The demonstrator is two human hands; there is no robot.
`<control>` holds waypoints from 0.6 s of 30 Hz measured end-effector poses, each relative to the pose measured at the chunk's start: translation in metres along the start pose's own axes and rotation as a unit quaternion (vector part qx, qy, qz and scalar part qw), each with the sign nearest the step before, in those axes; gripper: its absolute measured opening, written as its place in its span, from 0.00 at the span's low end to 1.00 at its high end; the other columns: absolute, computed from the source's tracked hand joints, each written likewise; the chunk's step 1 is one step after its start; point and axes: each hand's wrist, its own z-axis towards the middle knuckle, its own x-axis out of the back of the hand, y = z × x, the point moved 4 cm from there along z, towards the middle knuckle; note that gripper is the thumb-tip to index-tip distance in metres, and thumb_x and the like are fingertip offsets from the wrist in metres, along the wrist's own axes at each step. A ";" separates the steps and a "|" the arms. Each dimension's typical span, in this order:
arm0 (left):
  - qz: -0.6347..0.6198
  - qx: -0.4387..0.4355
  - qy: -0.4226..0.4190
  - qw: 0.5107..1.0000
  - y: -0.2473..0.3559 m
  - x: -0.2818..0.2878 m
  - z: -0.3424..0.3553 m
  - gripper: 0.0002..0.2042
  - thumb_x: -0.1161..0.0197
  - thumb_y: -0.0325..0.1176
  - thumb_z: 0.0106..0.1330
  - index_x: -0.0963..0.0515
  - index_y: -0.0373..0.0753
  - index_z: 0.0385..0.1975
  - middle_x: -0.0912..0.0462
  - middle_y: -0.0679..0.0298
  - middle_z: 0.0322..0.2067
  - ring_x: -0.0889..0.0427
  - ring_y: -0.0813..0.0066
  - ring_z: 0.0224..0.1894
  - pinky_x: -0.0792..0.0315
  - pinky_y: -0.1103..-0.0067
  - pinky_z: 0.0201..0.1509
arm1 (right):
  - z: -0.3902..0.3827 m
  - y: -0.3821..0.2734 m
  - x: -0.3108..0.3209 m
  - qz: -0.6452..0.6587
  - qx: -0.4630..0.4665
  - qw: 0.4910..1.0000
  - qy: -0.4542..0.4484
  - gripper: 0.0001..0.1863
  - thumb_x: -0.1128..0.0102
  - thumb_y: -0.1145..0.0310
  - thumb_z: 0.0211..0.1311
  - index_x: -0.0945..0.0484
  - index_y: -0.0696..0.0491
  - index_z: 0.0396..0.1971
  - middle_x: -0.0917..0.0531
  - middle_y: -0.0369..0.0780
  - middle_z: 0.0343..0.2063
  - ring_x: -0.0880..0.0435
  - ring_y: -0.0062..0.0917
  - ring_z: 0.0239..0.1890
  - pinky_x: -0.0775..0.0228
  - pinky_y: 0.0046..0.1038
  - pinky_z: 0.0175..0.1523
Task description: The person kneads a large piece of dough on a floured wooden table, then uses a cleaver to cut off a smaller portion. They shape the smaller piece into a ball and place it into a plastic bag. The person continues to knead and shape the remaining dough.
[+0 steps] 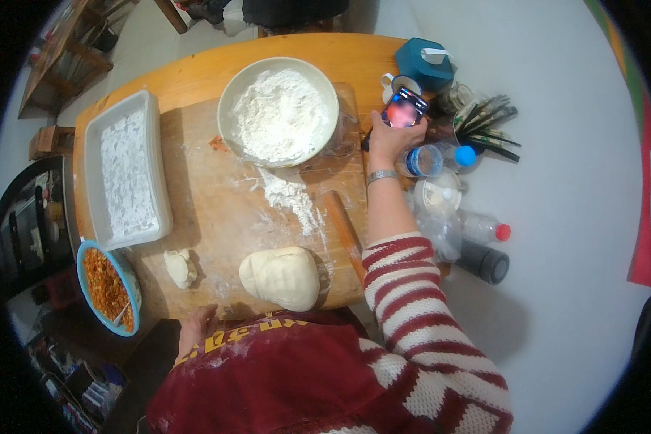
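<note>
At one o'clock, the right hand (394, 141) is gripping a phone (403, 110) by its near end, probably to leave the lit screen uncovered. At eight o'clock, the left hand (197, 329) is resting near the edge of the board (202, 173), beside the red apron (282, 369); I cannot tell whether it is holding anything.

The big dough (280, 278) is sitting at seven o'clock, near the body, likely for easy reach, with a small lump (180, 268) lying at eight. The flour bowl (223, 108) is standing at eleven, seemingly set back from the arms. A tray (158, 170) at nine and a blue bowl (133, 283) at eight are lining the left side, perhaps to spare working room.

The striped sleeve (427, 311) is hiding the near end of the rolling pin (342, 230). The phone's picture is blurring beyond reading, and it is partly covering a cup (387, 90). Bottles (421, 160) at two are overlapping confusingly.
</note>
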 end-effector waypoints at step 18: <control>-0.040 0.001 0.031 0.999 -0.013 -0.002 0.001 0.12 0.37 0.27 0.67 0.19 0.37 0.49 0.16 0.50 0.40 0.14 0.52 0.41 0.21 0.65 0.44 | 0.001 -0.005 -0.004 0.059 -0.052 0.997 0.013 0.50 0.22 0.71 0.39 0.42 0.61 0.64 0.37 0.54 0.60 0.36 0.47 0.63 0.44 0.44 0.71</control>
